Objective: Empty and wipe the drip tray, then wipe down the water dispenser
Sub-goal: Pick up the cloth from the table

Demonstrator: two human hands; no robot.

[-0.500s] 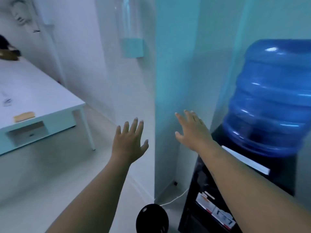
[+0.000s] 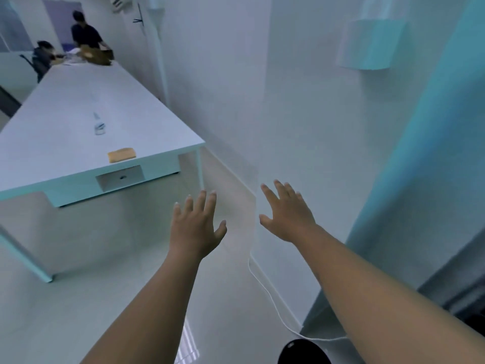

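Observation:
My left hand (image 2: pixel 195 227) and my right hand (image 2: pixel 287 215) are stretched out in front of me, palms down, fingers apart, holding nothing. They hover above the pale floor near a white wall corner. A yellow sponge (image 2: pixel 122 154) lies near the front edge of a long white table (image 2: pixel 78 101) at the left, with a small spray bottle (image 2: pixel 99 124) standing behind it. The water dispenser is almost out of view; only a dark edge (image 2: pixel 469 292) shows at the far right. The drip tray is not visible.
A white cable (image 2: pixel 267 292) runs along the floor by the wall. A black round object (image 2: pixel 304 353) sits at the bottom edge. A pale box (image 2: pixel 367 43) hangs on the wall. Two people (image 2: pixel 86 32) are at the table's far end beside a cardboard box.
The view has swung left, away from the dispenser and its blue bottle, toward the table. Both hands stay outstretched and empty.

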